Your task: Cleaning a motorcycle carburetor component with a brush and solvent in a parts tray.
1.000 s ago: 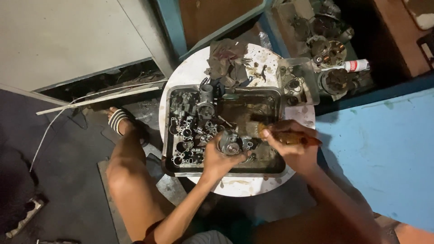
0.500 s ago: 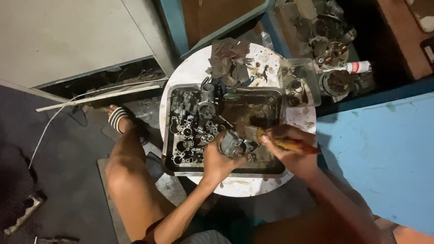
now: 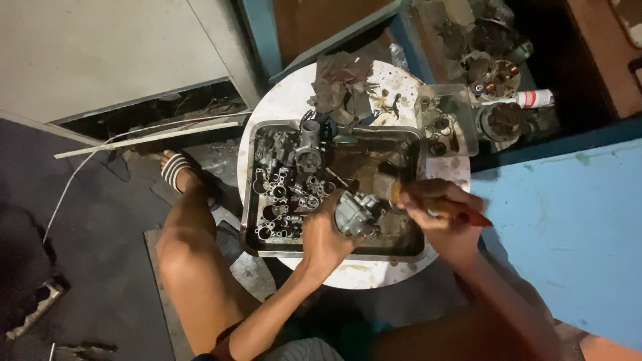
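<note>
While the left hand (image 3: 326, 235) grips a grey metal engine part (image 3: 356, 212) over the near side of the dark tray (image 3: 249, 200) on the round white desk (image 3: 287, 100), the right hand (image 3: 438, 217), just right of it, clasps a brush (image 3: 428, 202) against it.

A round white bench (image 3: 294, 100), stained and dirty, carries the work. Directly on it sits a rectangular metal tray (image 3: 249, 200), dark inside, which takes up most of the top and reaches close to the near edge. Behind the tray, toward the far rim, lies a crumpled greyish rag (image 3: 341, 83) with a few small dark bits scattered just beside it. At the far right of the top stands a clear plastic box (image 3: 468, 117) holding small metal parts, just beside the tray's corner. The bench stands on a dark floor (image 3: 93, 254)
</note>
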